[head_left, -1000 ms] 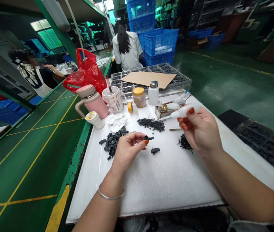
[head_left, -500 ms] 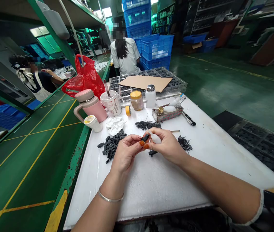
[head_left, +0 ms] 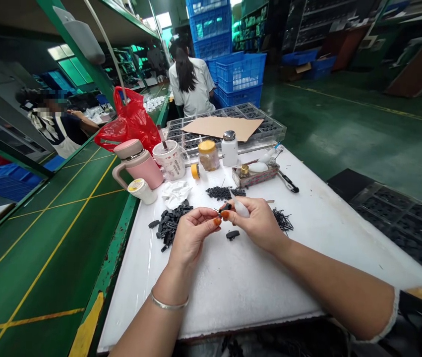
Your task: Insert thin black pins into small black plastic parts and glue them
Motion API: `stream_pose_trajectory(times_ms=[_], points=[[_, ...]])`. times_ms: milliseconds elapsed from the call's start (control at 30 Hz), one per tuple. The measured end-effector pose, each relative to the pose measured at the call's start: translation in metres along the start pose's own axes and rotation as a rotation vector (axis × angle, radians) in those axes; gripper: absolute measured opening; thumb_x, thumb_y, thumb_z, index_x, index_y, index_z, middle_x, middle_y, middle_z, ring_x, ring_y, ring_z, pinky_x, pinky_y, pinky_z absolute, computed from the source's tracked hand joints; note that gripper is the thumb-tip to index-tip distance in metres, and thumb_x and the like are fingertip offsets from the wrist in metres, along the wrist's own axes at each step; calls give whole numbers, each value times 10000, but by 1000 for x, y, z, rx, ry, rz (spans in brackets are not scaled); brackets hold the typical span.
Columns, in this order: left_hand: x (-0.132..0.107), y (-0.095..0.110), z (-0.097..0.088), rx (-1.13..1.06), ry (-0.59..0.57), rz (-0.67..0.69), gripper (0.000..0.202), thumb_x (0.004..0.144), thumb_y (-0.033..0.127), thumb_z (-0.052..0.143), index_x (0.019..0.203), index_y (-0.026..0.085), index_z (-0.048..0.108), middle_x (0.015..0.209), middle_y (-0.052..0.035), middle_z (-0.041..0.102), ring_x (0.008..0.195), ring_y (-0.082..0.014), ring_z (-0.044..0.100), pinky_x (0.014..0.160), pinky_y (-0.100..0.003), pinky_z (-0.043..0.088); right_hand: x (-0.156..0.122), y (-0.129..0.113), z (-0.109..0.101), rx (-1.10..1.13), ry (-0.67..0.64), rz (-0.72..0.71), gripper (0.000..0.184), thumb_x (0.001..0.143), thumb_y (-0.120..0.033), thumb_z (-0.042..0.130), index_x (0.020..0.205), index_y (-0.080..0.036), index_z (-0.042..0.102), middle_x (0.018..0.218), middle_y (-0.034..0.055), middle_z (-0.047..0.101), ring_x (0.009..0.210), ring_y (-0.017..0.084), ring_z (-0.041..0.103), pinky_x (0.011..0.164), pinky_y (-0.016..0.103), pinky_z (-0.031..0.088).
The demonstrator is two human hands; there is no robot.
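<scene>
Head view: a black part (head_left: pixel 226 206) is held between left grip (head_left: pixel 194 233) and right grip (head_left: pixel 260 223), above the surface (head_left: pixel 240 282).
Part axis: slanted, lower left to upper right.
Left grip: pinched on the part's left end, contact half hidden.
Right grip: thumb and fingers closed at its right end; a bottle (head_left: pixel 241 208) is also clasped.
Bottle nozzle: pointed up-left, tip beside the part.

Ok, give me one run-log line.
left hand: pinching black part; right hand: at same part, holding white bottle; bench: loose black piece
</scene>
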State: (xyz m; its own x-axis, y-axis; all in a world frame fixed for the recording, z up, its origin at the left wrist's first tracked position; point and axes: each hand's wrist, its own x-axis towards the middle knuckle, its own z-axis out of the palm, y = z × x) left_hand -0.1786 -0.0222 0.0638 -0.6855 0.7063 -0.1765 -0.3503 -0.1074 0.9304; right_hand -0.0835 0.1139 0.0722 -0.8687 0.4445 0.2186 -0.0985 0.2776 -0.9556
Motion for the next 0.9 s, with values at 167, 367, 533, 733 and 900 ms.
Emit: stream_pose_trajectory(times_ms=[167,367,533,733,900], points=[[1,6,-6,-23,90,42,204,650,219,793,790,139,668,768,-9,659,667,-75,605,636,-176,523,6,0,-14,65,98,48,313,755,-432,685,781,-120,665,610,21,598,533,103,514,500,218,402],[1,14,-15,-14,145,136,176,676,209,773,797,145,662,781,-3,648,656,-66,599,623,-161,524,16,-2,-36,92,224,31,363,667,-450,758,679,-120,608,541,-4,541,492,90,468,472,225,381],[-1,23,-9,50,98,152,170,696,224,763,803,144,657,772,-10,637,650,-69,592,596,-160,521,19,1,-42,231,144,92,386,684,-475,740,738,-115,610,608,31,611,485,99,511,425,216,401],[8,36,9,175,2,81,196,702,253,760,812,134,650,771,-26,642,668,-89,603,587,-171,521,22,2,-44,273,124,87,354,681,-412,758,789,-105,619,604,21,616,473,90,518,442,205,435],[16,25,33,117,-68,-29,297,699,253,762,942,137,639,818,-41,654,689,-100,610,592,-185,521,20,2,-43,210,98,18,292,744,-378,706,701,-112,593,593,3,575,484,74,489,470,201,415]])
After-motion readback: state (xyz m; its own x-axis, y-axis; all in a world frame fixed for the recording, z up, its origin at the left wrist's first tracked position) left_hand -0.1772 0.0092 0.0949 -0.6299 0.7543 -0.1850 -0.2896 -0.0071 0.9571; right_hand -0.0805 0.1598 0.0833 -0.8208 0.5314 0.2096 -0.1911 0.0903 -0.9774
